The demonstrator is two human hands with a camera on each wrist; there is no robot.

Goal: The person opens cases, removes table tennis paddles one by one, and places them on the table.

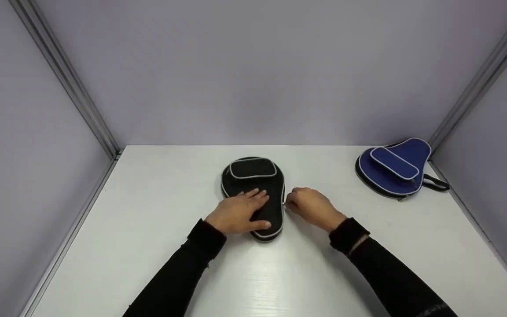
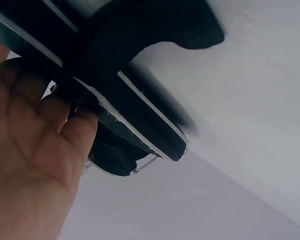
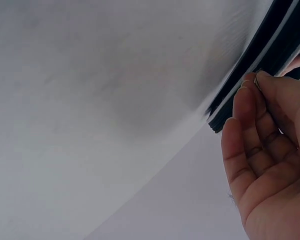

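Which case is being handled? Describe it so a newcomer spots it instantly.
Start at the white table and look to its middle. The black, paddle-shaped, fabric-looking case with pale piping lies there under the person's left hand. Unlike the blue, paddle-shaped, fabric-looking case at the far right, it is black, its narrow end toward the person.

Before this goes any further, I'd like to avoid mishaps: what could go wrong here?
The right hand pinches what looks like a small zip pull, so its fingertips might slip off. The left hand lies on the black case; if it lifts, a tug could slide or turn the case on the table.
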